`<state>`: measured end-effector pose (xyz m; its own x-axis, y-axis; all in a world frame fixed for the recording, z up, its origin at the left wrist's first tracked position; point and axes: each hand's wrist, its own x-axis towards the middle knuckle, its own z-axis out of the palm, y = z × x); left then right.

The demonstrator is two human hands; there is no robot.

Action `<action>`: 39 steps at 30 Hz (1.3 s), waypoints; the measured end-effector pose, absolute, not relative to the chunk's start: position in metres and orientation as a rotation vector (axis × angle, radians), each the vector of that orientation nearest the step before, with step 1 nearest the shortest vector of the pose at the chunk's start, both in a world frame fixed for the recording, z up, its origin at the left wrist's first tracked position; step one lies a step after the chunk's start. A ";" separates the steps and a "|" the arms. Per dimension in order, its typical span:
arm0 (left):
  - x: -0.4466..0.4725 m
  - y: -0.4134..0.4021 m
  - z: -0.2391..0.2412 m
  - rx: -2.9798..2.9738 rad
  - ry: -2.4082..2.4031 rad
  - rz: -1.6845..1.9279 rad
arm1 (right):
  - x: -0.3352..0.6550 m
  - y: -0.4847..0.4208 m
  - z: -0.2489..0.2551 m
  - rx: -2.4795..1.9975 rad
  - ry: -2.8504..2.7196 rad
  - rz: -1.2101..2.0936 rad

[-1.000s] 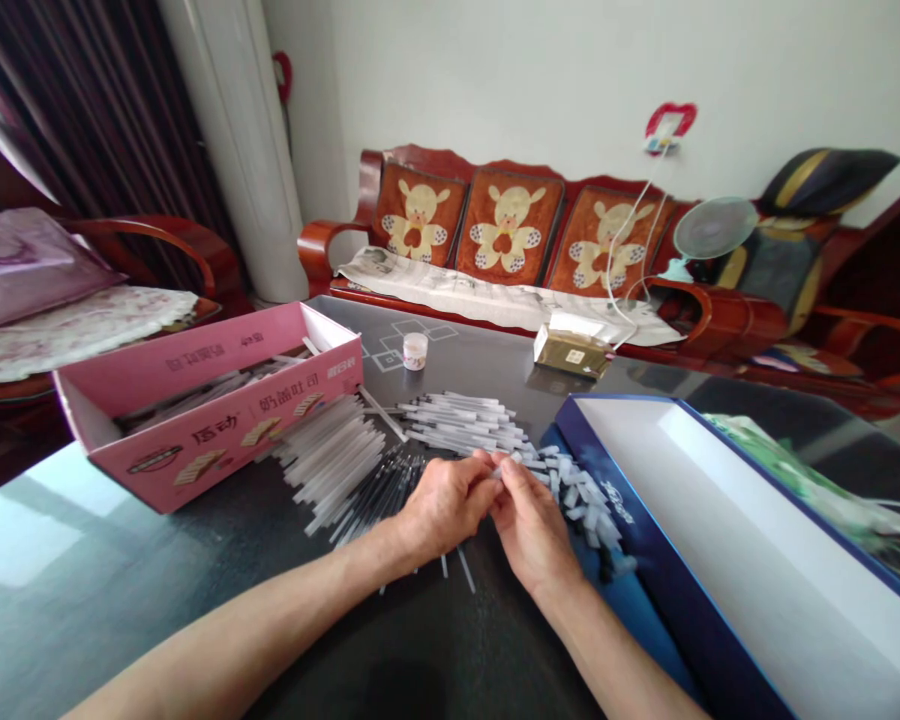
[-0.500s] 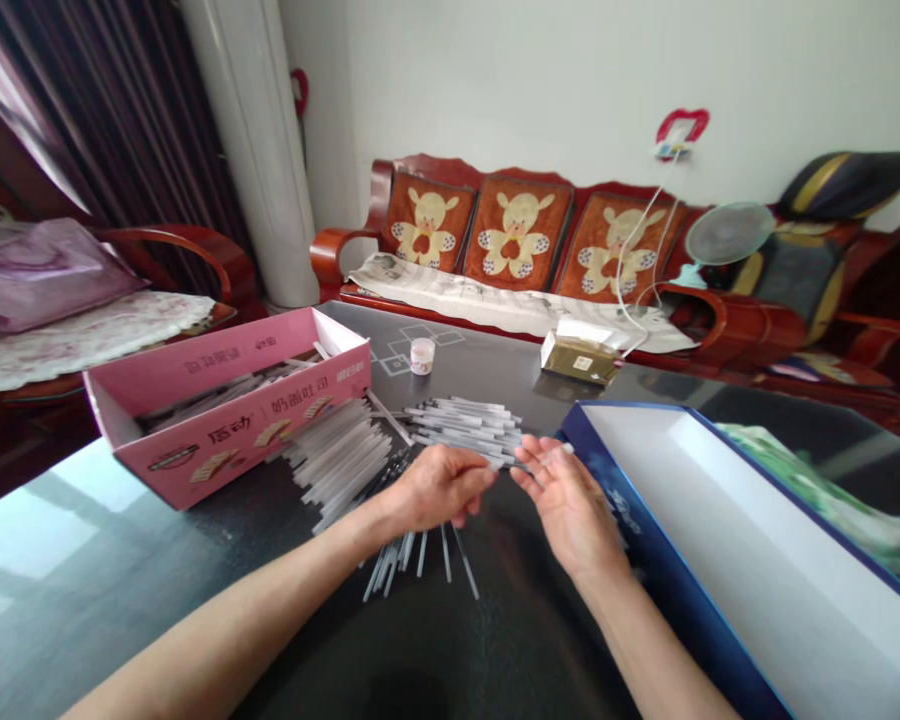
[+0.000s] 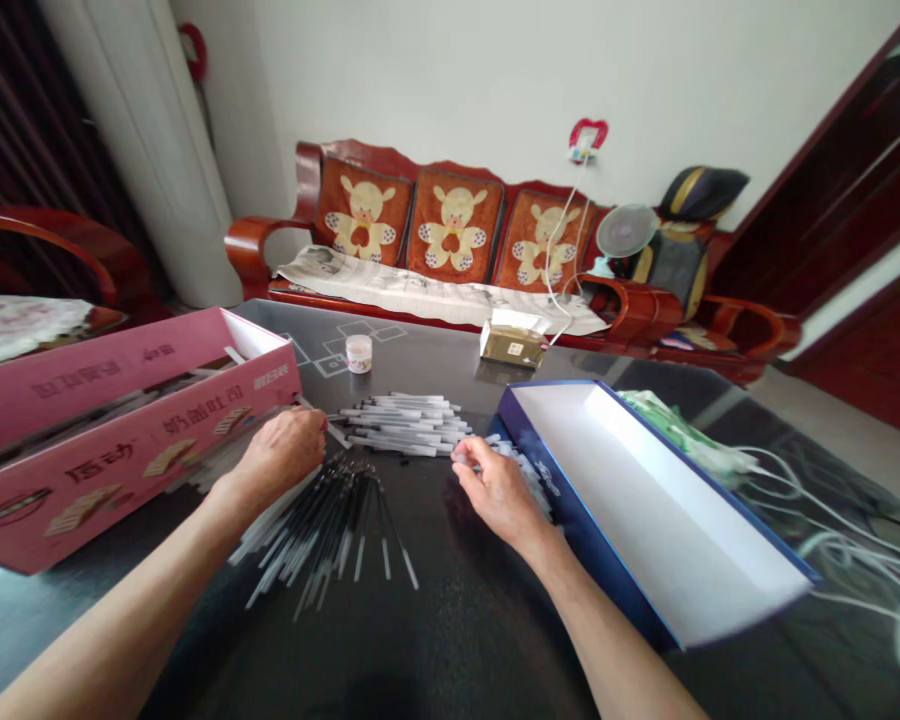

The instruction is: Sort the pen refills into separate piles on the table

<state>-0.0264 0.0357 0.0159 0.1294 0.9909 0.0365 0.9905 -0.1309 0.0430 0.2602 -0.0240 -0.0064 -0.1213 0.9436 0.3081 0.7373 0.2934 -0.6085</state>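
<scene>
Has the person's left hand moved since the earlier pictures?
Yes, to the left. Against the small white cup, the left hand was to its right; now it is to its left, nearer the pink box.

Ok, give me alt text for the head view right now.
The left hand is beside a pink box, the right hand beside an open blue box, both over a dark table. White tubes lie between them; thin rods fan out nearer the camera.
</scene>
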 end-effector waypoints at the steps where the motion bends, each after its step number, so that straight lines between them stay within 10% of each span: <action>1: -0.025 0.036 0.015 2.356 2.061 0.087 | 0.263 -0.024 -0.005 -1.509 -1.956 0.312; 12: -0.025 0.035 0.016 2.326 2.132 0.043 | 0.291 -0.018 0.003 -2.164 -1.992 -0.256; 39: 0.008 0.020 0.014 2.257 1.950 0.586 | 0.214 -0.004 -0.035 -1.500 -2.093 -0.311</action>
